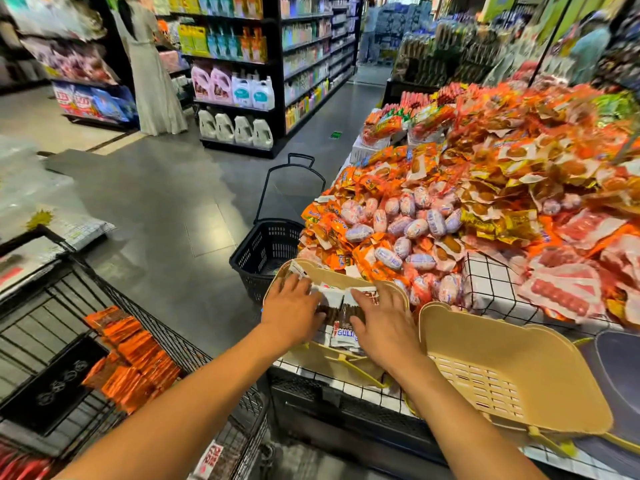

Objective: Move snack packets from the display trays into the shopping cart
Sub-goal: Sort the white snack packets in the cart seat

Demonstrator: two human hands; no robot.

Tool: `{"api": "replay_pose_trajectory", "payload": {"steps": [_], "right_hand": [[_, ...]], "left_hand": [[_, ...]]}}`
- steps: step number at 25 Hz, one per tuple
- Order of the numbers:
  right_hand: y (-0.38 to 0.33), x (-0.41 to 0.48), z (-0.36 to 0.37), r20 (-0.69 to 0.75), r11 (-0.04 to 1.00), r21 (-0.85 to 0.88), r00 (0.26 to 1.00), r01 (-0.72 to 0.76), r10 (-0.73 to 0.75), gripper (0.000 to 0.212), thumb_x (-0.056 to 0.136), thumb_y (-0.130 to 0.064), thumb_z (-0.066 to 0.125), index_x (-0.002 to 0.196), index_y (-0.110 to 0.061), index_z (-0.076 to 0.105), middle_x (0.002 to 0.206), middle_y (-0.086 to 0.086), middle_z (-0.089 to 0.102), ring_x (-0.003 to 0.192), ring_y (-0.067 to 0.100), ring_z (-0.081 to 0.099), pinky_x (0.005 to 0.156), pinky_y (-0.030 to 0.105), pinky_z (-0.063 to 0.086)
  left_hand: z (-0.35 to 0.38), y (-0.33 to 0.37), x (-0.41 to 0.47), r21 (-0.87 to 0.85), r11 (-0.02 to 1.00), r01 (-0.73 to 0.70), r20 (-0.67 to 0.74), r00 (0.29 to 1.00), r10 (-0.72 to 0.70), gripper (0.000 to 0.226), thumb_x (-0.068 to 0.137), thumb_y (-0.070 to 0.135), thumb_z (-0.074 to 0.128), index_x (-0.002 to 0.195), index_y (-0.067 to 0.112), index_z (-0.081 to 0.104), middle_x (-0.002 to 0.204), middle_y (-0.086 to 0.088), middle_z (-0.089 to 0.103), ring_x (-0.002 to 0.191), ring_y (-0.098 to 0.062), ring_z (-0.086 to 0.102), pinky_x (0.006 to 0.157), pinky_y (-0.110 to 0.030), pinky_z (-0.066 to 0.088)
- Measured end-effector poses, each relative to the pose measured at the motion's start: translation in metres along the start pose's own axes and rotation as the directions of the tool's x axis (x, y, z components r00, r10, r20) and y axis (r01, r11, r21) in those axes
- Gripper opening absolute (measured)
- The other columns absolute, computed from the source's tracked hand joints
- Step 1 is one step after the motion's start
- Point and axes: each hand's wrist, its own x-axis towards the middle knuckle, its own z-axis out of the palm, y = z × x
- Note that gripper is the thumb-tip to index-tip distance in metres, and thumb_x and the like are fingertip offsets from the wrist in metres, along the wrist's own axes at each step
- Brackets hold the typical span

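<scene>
Two-handed, we pressed our left hand [290,308] and right hand [382,325], fingers spread, against the snack packets [343,338] in the beige tray [332,273], seemingly bunching them for one lift.

Dark brown, white-ended snack packets [337,323] fill a beige display tray [330,270]; the shopping cart [149,317] is black wire, its cart packets [135,355] shiny orange. The slotted tray [485,341] alongside is beige too, the floor basket [266,244] black lattice.

Two hands: the left hand [292,308] and the right hand [381,323]. Two beige trays: the left tray [332,273] and the right tray [485,344]. One shopping cart [55,382], one black basket [263,251], four white jugs [235,131] in a row (the heaped snack packets [408,216] are past counting).
</scene>
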Motion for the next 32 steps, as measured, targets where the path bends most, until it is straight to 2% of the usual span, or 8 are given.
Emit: {"api": "replay_pose_trajectory", "payload": {"steps": [3,6,9,14,18,22,26,32], "right_hand": [[0.002,0.001,0.003,0.061,0.997,-0.066,0.997,0.047,-0.043,0.048,0.103,-0.05,0.034,0.15,-0.043,0.035,0.161,0.002,0.029,0.142,0.029,0.026,0.113,0.046,0.033],[0.005,-0.001,0.001,0.124,0.985,-0.156,0.988,-0.075,0.095,0.063,0.099,-0.067,0.025,0.155,-0.038,0.027,0.157,0.007,0.035,0.138,0.033,0.035,0.109,0.048,0.03],[0.003,-0.004,0.002,0.127,0.972,-0.228,0.989,-0.048,0.079,0.068,0.096,-0.071,0.024,0.156,-0.039,0.024,0.158,0.007,0.034,0.138,0.032,0.036,0.107,0.049,0.027],[0.002,-0.004,0.002,0.135,0.979,-0.19,0.986,-0.074,0.101,0.068,0.094,-0.074,0.028,0.154,-0.043,0.024,0.161,0.005,0.03,0.139,0.032,0.034,0.109,0.049,0.026],[-0.002,-0.016,0.005,0.001,0.994,-0.072,0.996,-0.085,0.086,0.06,0.095,-0.066,0.04,0.15,-0.044,0.033,0.161,0.003,0.03,0.142,0.031,0.032,0.112,0.047,0.03],[-0.041,-0.036,0.007,-0.162,0.997,0.075,0.987,0.034,-0.021,0.039,0.096,-0.046,0.049,0.134,-0.036,0.056,0.145,-0.004,0.047,0.137,0.021,0.037,0.111,0.044,0.031],[-0.105,-0.065,0.027,-0.195,0.952,0.197,0.961,0.234,-0.196,0.04,0.093,-0.033,0.055,0.132,-0.032,0.052,0.129,-0.008,0.051,0.123,0.018,0.047,0.103,0.043,0.041],[-0.185,-0.106,0.113,0.164,0.915,0.221,0.912,0.338,-0.376,0.043,0.092,-0.039,0.057,0.134,-0.033,0.05,0.13,-0.006,0.051,0.12,0.021,0.054,0.096,0.044,0.048]], "left_hand": [[0.011,0.004,0.001,-0.042,0.999,0.003,0.203,0.979,0.006,0.053,0.104,0.057,0.037,0.153,0.035,0.038,0.16,-0.001,0.039,0.15,-0.03,0.028,0.124,-0.053,0.017],[0.013,0.006,0.008,-0.051,0.999,0.004,0.391,0.92,0.017,0.065,0.105,0.061,0.025,0.162,0.032,0.014,0.17,-0.005,0.016,0.154,-0.04,0.019,0.121,-0.059,0.022],[0.011,0.007,0.012,-0.042,0.999,-0.005,0.472,0.881,0.024,0.071,0.104,0.066,0.024,0.164,0.033,0.002,0.173,-0.002,0.002,0.156,-0.042,0.01,0.123,-0.06,0.02],[0.0,0.003,0.002,-0.078,0.997,-0.01,0.38,0.924,0.039,0.068,0.103,0.065,0.032,0.162,0.034,0.015,0.17,-0.002,0.016,0.154,-0.035,0.019,0.119,-0.055,0.03],[-0.009,-0.008,-0.033,-0.145,0.985,-0.097,0.085,0.99,0.11,0.062,0.104,0.055,0.041,0.159,0.03,0.027,0.167,-0.001,0.026,0.156,-0.026,0.017,0.125,-0.049,0.02],[-0.008,-0.037,-0.085,-0.223,0.97,-0.099,-0.13,0.989,0.071,0.054,0.102,0.048,0.046,0.153,0.032,0.037,0.164,0.002,0.033,0.154,-0.022,0.024,0.124,-0.044,0.024],[0.014,-0.07,-0.154,-0.263,0.964,0.027,-0.063,0.997,-0.045,0.054,0.101,0.048,0.046,0.152,0.032,0.037,0.163,0.002,0.033,0.153,-0.024,0.027,0.121,-0.045,0.029],[0.089,-0.124,-0.304,-0.319,0.88,0.351,0.162,0.936,-0.314,0.051,0.103,0.049,0.041,0.15,0.029,0.039,0.162,-0.001,0.032,0.15,-0.024,0.029,0.122,-0.047,0.028]]}}
